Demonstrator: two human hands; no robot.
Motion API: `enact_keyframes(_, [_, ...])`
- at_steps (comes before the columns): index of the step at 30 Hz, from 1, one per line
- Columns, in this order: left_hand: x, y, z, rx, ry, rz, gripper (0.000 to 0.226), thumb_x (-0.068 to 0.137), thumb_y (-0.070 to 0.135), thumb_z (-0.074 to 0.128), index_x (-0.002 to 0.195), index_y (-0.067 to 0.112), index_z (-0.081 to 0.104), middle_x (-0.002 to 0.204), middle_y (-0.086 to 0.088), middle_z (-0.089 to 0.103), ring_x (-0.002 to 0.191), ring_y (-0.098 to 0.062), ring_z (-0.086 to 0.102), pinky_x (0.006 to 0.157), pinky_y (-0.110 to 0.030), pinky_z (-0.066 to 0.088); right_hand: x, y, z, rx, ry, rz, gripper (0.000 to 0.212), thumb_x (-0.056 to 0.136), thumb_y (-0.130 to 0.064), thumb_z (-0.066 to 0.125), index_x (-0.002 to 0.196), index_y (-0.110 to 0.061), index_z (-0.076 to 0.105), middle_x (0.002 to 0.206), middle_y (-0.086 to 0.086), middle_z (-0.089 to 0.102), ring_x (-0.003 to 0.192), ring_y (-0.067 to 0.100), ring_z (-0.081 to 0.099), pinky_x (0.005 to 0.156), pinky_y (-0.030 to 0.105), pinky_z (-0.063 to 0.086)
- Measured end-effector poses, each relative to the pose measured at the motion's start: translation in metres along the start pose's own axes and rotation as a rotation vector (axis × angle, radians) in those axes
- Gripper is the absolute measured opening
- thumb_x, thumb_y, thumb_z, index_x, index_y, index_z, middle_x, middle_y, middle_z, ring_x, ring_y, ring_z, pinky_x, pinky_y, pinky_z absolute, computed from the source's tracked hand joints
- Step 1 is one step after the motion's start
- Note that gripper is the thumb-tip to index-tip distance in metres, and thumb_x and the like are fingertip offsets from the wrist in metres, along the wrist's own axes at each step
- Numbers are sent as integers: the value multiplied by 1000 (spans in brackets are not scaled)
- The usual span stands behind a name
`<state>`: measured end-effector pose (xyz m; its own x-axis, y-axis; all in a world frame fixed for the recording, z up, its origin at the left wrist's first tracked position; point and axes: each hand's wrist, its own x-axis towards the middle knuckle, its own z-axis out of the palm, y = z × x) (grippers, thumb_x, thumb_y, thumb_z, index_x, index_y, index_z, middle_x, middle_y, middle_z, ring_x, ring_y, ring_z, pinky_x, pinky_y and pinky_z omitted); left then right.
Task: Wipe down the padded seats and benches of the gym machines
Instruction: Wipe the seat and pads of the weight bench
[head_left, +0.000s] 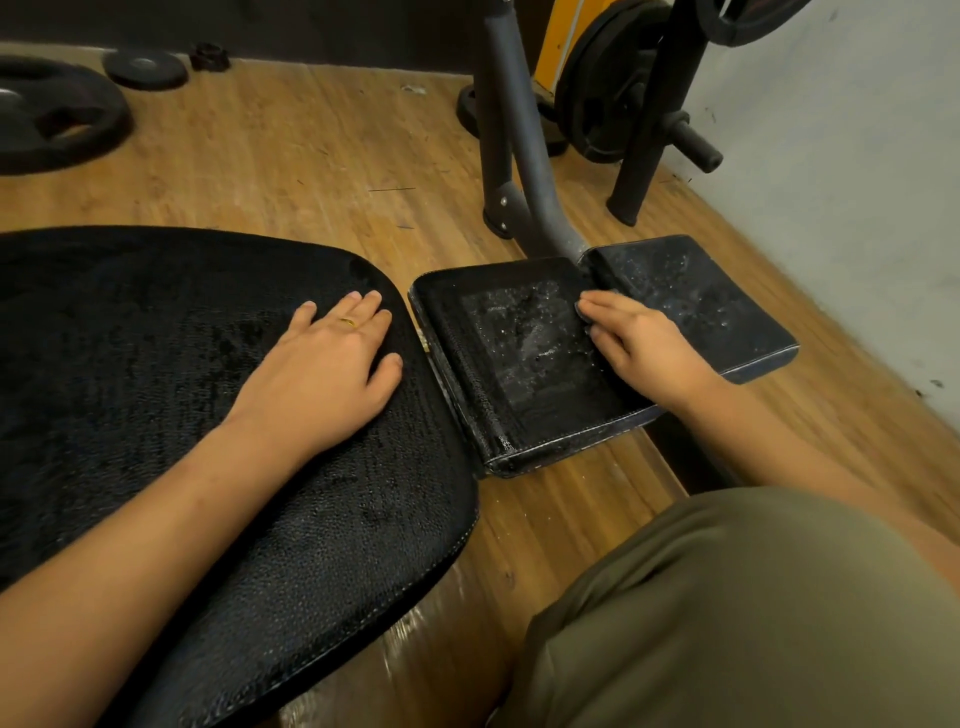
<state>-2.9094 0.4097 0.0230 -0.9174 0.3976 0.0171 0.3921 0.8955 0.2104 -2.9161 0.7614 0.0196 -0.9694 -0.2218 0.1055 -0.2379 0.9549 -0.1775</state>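
Nearest the camera, a knee in olive shorts (727, 597) hung over the wooden floor (311, 156); the person appeared to crouch beside the machine, so a shift of weight could have pulled both hands off their work. The left hand (332, 358) lay flat with fingers spread on the large padded bench (156, 338), gripping nothing; the bench's pebbled surface looked damp and glossy, so the bracing palm might have slid. Just past a narrow gap sat the small seat pad (524, 353), speckled with droplets and whitish streaks; the right hand (644, 348) pressed on its far edge, fingers straight and close together. Whether a cloth lay beneath those fingers could not be told; bare fingers would likely have smeared the liquid instead of lifting it. The second pad (701, 296) beyond was just as spotted and looked unwiped; moisture could have run into the seam between the two pads, where the grey post (524, 156) rose, and been missed. Farther off, weight plates (52, 119) lay on the floor, a tripping risk on standing up.
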Motion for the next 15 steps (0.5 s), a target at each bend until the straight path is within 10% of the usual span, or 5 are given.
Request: enact_keyframes(15, [2,0,0,-3,3,10,60,101,43,35,152,12,34,163,-6,23,151,-18,19,122,-47,16,-80,-10,-1,-9,172,-4,30,98,-17,61,128,-12,67,136,7,61,128,24,57,96,49,54])
